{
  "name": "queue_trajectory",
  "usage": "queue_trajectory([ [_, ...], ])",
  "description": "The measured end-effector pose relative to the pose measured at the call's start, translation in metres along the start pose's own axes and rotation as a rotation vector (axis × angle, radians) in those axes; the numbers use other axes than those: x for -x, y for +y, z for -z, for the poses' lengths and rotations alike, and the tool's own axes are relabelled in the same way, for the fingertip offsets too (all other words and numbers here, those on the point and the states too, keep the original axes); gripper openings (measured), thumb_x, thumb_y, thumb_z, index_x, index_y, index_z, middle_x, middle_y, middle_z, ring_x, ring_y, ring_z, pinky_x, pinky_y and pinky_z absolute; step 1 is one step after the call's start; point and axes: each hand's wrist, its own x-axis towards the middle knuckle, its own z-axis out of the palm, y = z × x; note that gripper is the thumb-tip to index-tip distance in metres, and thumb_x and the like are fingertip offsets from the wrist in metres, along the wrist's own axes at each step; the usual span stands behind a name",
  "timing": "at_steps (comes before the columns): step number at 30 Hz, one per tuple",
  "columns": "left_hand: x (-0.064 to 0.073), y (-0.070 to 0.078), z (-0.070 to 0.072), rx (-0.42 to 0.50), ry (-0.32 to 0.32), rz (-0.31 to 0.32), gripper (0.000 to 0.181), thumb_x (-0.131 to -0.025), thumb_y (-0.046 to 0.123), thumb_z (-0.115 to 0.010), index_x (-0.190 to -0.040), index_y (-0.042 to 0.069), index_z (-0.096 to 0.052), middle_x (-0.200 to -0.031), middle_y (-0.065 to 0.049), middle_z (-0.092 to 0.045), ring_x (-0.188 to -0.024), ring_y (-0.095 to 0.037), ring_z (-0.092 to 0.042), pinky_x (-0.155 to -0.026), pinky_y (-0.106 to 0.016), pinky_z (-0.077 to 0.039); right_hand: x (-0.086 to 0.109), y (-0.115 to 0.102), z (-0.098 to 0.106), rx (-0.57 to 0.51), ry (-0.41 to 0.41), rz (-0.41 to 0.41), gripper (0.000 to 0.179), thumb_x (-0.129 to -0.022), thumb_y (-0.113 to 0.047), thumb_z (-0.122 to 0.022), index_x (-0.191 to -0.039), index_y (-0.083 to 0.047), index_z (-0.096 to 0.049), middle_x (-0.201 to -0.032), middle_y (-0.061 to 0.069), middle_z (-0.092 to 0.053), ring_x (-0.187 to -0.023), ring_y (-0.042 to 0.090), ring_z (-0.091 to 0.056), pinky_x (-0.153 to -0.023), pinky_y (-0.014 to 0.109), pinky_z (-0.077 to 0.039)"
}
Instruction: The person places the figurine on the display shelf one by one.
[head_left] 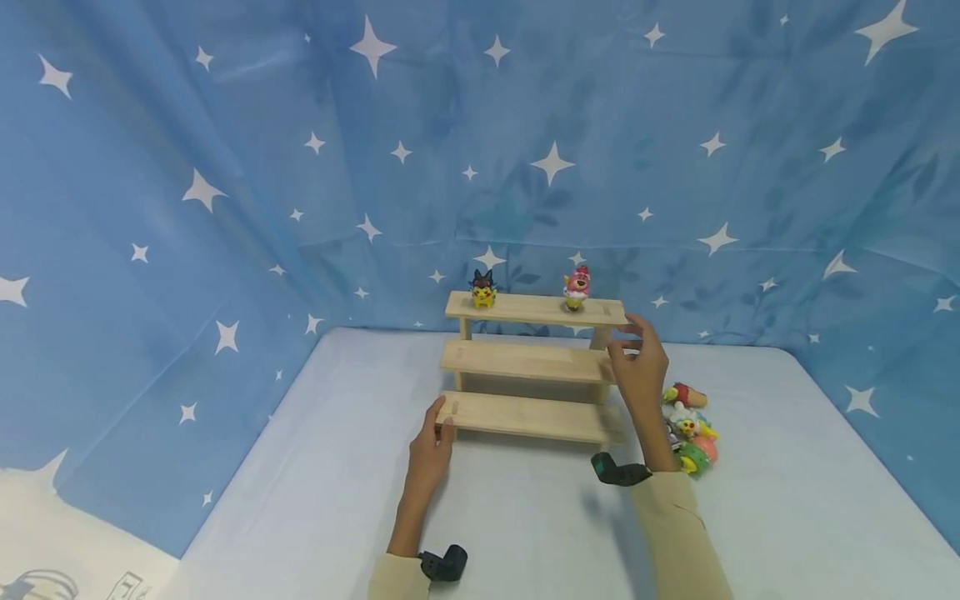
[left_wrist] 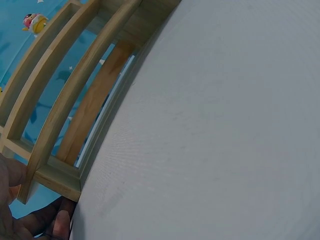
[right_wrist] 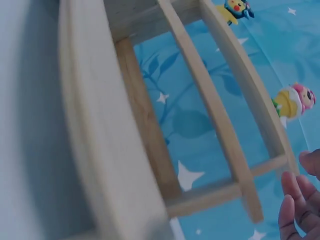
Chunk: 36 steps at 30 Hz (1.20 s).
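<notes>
A three-tier wooden display stand (head_left: 525,362) stands on the white-covered table. My left hand (head_left: 431,454) holds the left end of its lowest step; in the left wrist view the thumb lies by the board's end and the fingers (left_wrist: 61,222) reach behind the side. At the right end of the top step is my right hand (head_left: 640,362), its fingers loosely bent and nothing held in them. Two figurines stand on the top step: a yellow one with a dark hood (head_left: 483,290) on the left, a pink and white one (head_left: 577,288) towards the right.
Several small colourful figurines (head_left: 692,429) lie in a heap right of the stand, beside my right forearm. A blue cloth (head_left: 480,167) with white stars hangs behind and around the table (head_left: 360,400).
</notes>
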Motion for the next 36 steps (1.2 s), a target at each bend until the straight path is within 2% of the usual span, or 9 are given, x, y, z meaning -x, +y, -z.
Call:
queue_trajectory([
  [2,0.0,0.0,0.0,0.0,-0.001,0.003,0.047,-0.104,0.023,-0.046,-0.149,0.018,-0.038,-0.098,-0.013,-0.066,-0.086,-0.022,-0.059,-0.069,-0.034,-0.046,0.008,0.002,0.008,0.016,0.008,-0.028,0.044,-0.09,-0.007,-0.068,-0.132,-0.005,-0.057,-0.113,0.016,-0.067,-0.08,-0.007,-0.055,-0.065,0.005,-0.041],
  [8,0.0,0.001,-0.001,-0.005,0.007,0.01,0.046,-0.104,0.025,-0.046,-0.149,0.019,-0.039,-0.095,-0.013,-0.065,-0.082,-0.02,-0.058,-0.066,-0.034,-0.045,0.029,0.008,0.032,0.066,0.017,-0.124,0.036,-0.093,-0.012,-0.066,-0.128,-0.004,-0.06,-0.112,0.016,-0.068,-0.08,-0.01,-0.053,-0.067,0.005,-0.041],
  [14,0.0,0.001,-0.002,-0.007,0.007,0.02,0.046,-0.104,0.026,-0.046,-0.149,0.02,-0.039,-0.102,-0.015,-0.066,-0.089,-0.024,-0.061,-0.071,-0.037,-0.047,0.044,0.016,0.054,0.095,0.047,-0.178,0.033,-0.092,-0.009,-0.066,-0.123,-0.001,-0.062,-0.107,0.018,-0.07,-0.077,-0.012,-0.054,-0.062,0.003,-0.042],
  [19,0.001,0.002,-0.002,-0.007,0.004,0.018,0.046,-0.104,0.027,-0.045,-0.15,0.021,-0.038,-0.105,-0.016,-0.066,-0.092,-0.027,-0.062,-0.073,-0.039,-0.049,0.06,0.023,0.073,0.169,0.072,-0.269,0.032,-0.093,-0.012,-0.064,-0.124,-0.002,-0.061,-0.108,0.016,-0.069,-0.077,-0.012,-0.05,-0.064,0.002,-0.04],
  [28,0.0,0.003,-0.003,-0.02,0.006,0.007,0.046,-0.105,0.027,-0.044,-0.15,0.019,-0.038,-0.107,-0.018,-0.067,-0.094,-0.029,-0.063,-0.075,-0.043,-0.05,0.084,0.036,0.104,0.241,0.192,-0.412,0.033,-0.093,-0.014,-0.062,-0.124,-0.001,-0.062,-0.111,0.021,-0.068,-0.072,-0.015,-0.045,-0.063,0.002,-0.036],
  [31,0.0,0.003,-0.004,-0.02,0.007,0.003,0.046,-0.105,0.027,-0.044,-0.15,0.019,-0.038,-0.106,-0.017,-0.067,-0.094,-0.028,-0.063,-0.076,-0.042,-0.049,0.09,0.042,0.114,0.285,0.231,-0.496,0.032,-0.094,-0.015,-0.06,-0.124,-0.002,-0.062,-0.114,0.019,-0.067,-0.07,-0.016,-0.043,-0.06,0.004,-0.036],
  [33,0.0,0.003,-0.003,-0.018,0.009,-0.003,0.046,-0.105,0.026,-0.044,-0.15,0.019,-0.038,-0.103,-0.016,-0.067,-0.092,-0.027,-0.062,-0.074,-0.04,-0.049,0.094,0.045,0.121,0.295,0.246,-0.581,0.033,-0.095,-0.017,-0.058,-0.126,-0.003,-0.06,-0.115,0.018,-0.065,-0.067,-0.015,-0.042,-0.058,0.004,-0.036],
  [36,0.0,0.004,-0.003,-0.013,0.014,-0.005,0.046,-0.105,0.026,-0.044,-0.15,0.018,-0.038,-0.1,-0.015,-0.066,-0.087,-0.024,-0.061,-0.071,-0.036,-0.048,0.097,0.049,0.129,0.291,0.226,-0.713,0.039,-0.097,-0.021,-0.056,-0.131,-0.003,-0.055,-0.117,0.017,-0.062,-0.061,-0.015,-0.043,-0.054,0.006,-0.04],
])
